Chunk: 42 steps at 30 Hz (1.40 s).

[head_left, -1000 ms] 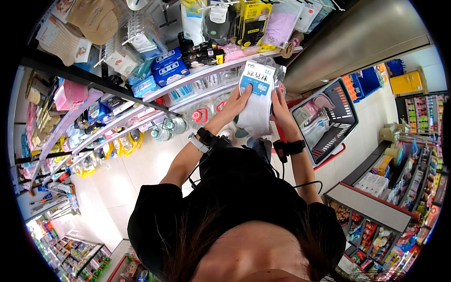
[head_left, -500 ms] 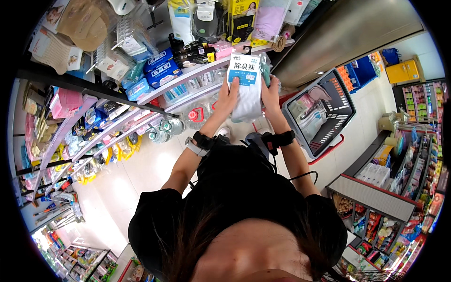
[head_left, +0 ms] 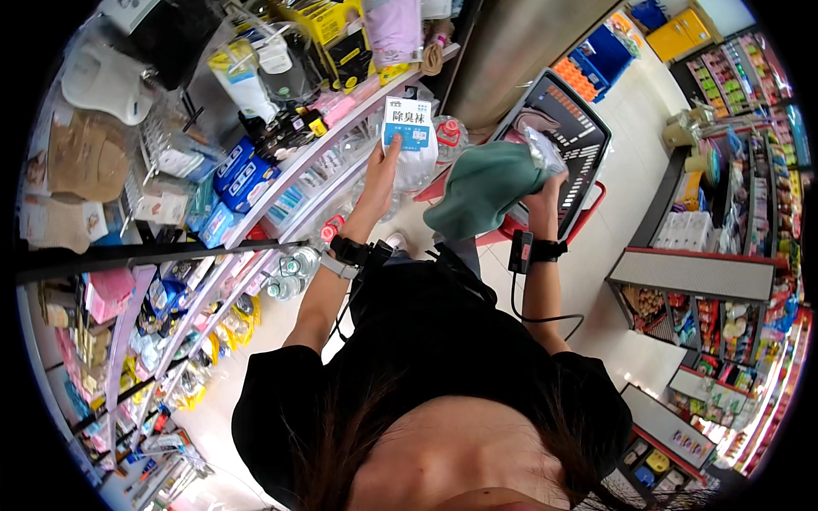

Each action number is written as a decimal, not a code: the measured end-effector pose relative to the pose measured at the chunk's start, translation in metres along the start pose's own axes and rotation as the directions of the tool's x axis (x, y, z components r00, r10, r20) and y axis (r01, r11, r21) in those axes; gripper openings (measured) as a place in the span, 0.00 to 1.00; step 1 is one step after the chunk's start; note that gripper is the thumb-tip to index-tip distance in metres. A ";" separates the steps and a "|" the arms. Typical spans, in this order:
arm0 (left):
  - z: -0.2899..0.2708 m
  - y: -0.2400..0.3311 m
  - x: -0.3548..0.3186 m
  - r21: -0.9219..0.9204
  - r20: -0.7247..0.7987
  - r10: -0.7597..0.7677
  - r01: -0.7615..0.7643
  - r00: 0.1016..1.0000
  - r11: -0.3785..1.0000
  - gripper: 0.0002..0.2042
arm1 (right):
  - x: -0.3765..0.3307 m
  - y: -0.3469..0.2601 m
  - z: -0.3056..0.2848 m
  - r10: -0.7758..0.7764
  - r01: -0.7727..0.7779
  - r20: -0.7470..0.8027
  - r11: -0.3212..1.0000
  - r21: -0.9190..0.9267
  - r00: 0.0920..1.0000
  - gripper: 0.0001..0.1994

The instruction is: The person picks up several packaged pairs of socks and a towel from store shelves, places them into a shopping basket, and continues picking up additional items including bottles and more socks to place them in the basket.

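My left hand [head_left: 380, 177] is closed on a pack of white socks [head_left: 417, 168] with a white and blue card label, held upright in front of the shelf. My right hand [head_left: 546, 194] grips a soft, dark green folded cloth [head_left: 486, 189], which hangs out to the left of the fingers. Crinkled clear plastic [head_left: 545, 152] shows just above that hand; whether it is attached to the cloth I cannot tell. Behind it stands a dark shopping basket [head_left: 601, 133] with pink cloth goods [head_left: 537, 122] inside, partly covered by the cloth and plastic.
Shelves [head_left: 341, 128] of packaged goods run along the left and front. Large clear water bottles [head_left: 298, 261] stand on the floor beside them. A metal column [head_left: 503, 60] rises behind the basket. Blue crates [head_left: 603, 61] and more display racks [head_left: 690, 272] are to the right.
My hands have moved apart. The right hand has let go of the sock pack and carried the green cloth right, over the basket's near side. The left keeps the socks. The view has turned.
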<state>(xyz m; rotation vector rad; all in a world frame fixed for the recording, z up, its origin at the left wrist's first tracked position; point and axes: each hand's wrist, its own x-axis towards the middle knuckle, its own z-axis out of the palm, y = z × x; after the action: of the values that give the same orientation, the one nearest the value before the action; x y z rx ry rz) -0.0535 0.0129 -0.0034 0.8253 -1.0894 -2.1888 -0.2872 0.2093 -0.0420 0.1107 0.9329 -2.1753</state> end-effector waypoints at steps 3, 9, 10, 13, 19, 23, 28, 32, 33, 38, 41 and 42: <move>0.008 -0.003 0.008 -0.114 0.137 0.010 0.005 0.990 0.993 0.17 | -0.027 -0.003 0.011 -0.028 0.031 -0.065 0.999 0.040 0.997 0.38; 0.015 -0.001 0.012 -0.175 0.287 -0.032 0.085 0.958 0.981 0.21 | -0.049 0.030 0.083 -0.391 0.367 0.029 0.832 -0.416 0.920 0.17; 0.013 -0.005 0.012 -0.048 0.272 -0.052 0.067 0.961 0.997 0.21 | -0.048 0.038 0.099 -0.432 0.433 0.136 0.724 -0.537 0.892 0.18; 0.014 -0.002 0.002 0.181 0.235 -0.028 -0.016 0.972 0.983 0.22 | -0.047 0.066 0.148 -0.443 0.620 0.520 0.110 -0.777 0.730 0.23; -0.015 0.005 -0.005 0.223 0.030 0.139 -0.142 0.990 0.964 0.21 | -0.046 0.105 0.170 -0.083 0.781 0.902 -0.470 -0.411 0.425 0.31; -0.029 0.017 -0.019 0.478 0.001 0.343 -0.301 0.939 0.825 0.17 | -0.022 0.104 0.185 -0.303 0.686 0.812 -0.434 -0.584 0.500 0.31; -0.047 0.036 -0.035 0.381 -0.065 0.349 -0.300 0.935 0.874 0.13 | 0.008 0.091 0.184 -0.071 0.418 0.502 0.660 -0.624 0.862 0.20; -0.042 0.022 -0.024 0.369 -0.100 0.352 -0.294 0.931 0.882 0.14 | -0.023 0.108 0.184 0.342 0.131 0.408 0.609 -0.782 0.846 0.25; -0.040 0.024 -0.023 0.349 -0.135 0.217 -0.158 0.967 0.924 0.13 | -0.014 0.127 0.164 0.350 0.018 0.447 0.770 -0.638 0.823 0.26; -0.041 0.012 -0.011 0.633 -0.047 0.766 -0.574 0.641 0.519 0.16 | -0.040 0.123 0.177 0.446 0.389 0.724 0.631 -0.671 0.526 0.30; -0.055 0.017 -0.009 0.864 0.157 0.799 -0.472 0.580 0.173 0.15 | -0.034 0.123 0.173 0.432 0.593 0.812 0.556 -0.582 0.392 0.29; -0.058 0.019 -0.007 0.829 0.107 0.746 -0.474 0.658 0.299 0.15 | -0.031 0.122 0.176 0.469 0.592 0.778 0.510 -0.624 0.417 0.28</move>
<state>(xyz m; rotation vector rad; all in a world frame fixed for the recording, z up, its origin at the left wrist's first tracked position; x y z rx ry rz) -0.0023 -0.0206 -0.0135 0.8256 -1.8845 -0.7634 -0.1483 0.0583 0.0256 -1.5677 1.1633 -1.0959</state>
